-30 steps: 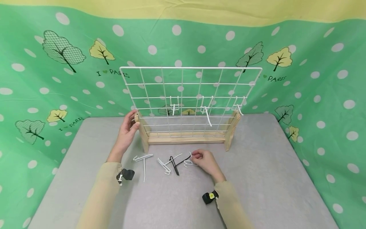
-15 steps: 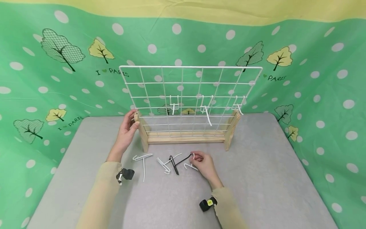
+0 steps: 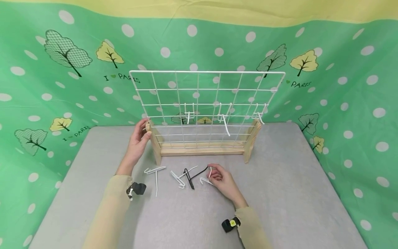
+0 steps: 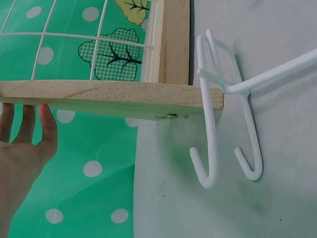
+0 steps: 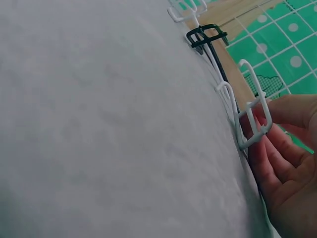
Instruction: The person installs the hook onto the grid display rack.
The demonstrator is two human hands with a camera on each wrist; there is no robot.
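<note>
A white wire grid (image 3: 199,89) stands in a wooden frame (image 3: 202,151). My left hand (image 3: 136,140) grips the frame's left wooden post (image 3: 155,145), thumb at the front; fingertips (image 4: 48,119) show against the wood in the left wrist view. In front of the frame my right hand (image 3: 224,180) pinches a white wire hook (image 5: 265,111) by its prong. Left of that hand lie a black hook (image 3: 189,180), its prong reaching up to the fingers, and a white hook (image 3: 178,180) partly under it. Another white hook (image 3: 157,176) lies nearer my left hand.
Three white hooks hang on the grid: one at left (image 3: 189,117), a longer-armed hook (image 3: 224,121) in the middle and one at right (image 3: 258,117). A green dotted cloth (image 3: 342,103) surrounds the grey table (image 3: 295,193) at the back and sides.
My right hand has shifted slightly and the white hook's prong has come up upright between its fingers. The left hand has stayed on the post.
</note>
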